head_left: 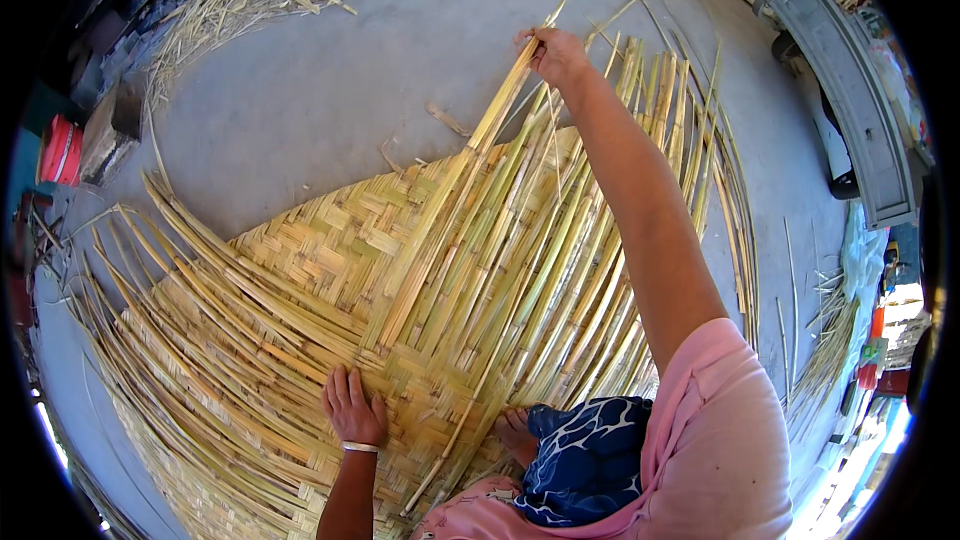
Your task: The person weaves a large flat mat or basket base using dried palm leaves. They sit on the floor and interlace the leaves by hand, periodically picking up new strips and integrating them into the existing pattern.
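Observation:
A large mat (340,230) woven from flattened, split reed strips spreads over the floor beneath me. My left hand (355,410) lies flat on the weave, fingers stretched out beside the base of the strips that fan to the left (230,305). With the arm reaching far forward, my right hand (556,55) is closed round the far end of a pale yellow reed strip (480,155), lifted off the floor at that end. More loose green and yellow strips (590,230) run away from me under the right arm. My bare foot (517,433) rests on the mat.
Loose straw and reed scraps (240,20) are heaped along the far left. A grey wheeled cart (850,90) stands at the far right, with a bundle of thin stalks (825,340) nearer. At left, a red container (60,150) sits beside a block-like object (112,135).

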Action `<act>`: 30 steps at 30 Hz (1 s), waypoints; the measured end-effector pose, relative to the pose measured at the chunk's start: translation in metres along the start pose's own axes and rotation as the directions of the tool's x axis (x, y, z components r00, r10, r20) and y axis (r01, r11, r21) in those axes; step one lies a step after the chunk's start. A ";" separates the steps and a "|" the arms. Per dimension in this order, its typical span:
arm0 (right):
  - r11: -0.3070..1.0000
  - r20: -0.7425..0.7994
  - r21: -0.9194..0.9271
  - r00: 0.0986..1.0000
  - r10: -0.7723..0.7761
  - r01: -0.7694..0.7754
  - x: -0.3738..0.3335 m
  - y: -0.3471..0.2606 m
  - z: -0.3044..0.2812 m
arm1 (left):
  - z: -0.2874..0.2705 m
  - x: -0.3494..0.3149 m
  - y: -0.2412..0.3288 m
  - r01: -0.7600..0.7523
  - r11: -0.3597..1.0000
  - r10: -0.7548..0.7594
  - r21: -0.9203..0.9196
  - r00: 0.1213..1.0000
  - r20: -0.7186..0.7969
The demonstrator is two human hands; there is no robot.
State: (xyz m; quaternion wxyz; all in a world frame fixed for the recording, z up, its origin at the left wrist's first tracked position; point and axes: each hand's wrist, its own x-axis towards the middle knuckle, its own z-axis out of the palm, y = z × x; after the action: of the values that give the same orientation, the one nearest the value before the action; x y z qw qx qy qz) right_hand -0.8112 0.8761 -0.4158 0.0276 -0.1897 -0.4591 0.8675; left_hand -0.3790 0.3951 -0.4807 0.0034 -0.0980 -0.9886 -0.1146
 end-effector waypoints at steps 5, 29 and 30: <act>0.988 -0.040 -0.117 0.994 -0.106 0.101 -0.022 -0.027 0.008 | 0.000 -0.002 0.002 -0.015 1.000 0.015 0.004 1.000 -0.026; 0.489 0.855 -0.516 0.457 0.244 0.703 -0.356 -0.031 0.177 | -0.261 0.149 0.099 -0.403 0.889 0.455 0.217 0.730 -0.510; 0.487 0.864 -0.503 0.433 0.257 0.714 -0.360 -0.029 0.178 | -0.260 0.147 0.099 -0.397 0.906 0.419 0.147 0.789 -0.449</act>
State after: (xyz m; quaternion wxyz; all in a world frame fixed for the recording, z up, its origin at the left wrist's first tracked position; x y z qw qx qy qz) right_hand -0.5441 0.6733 -0.1929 -0.1620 0.3690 -0.7811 0.4769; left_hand -0.5077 0.4586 -0.2011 0.2697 -0.2782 -0.9154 -0.1092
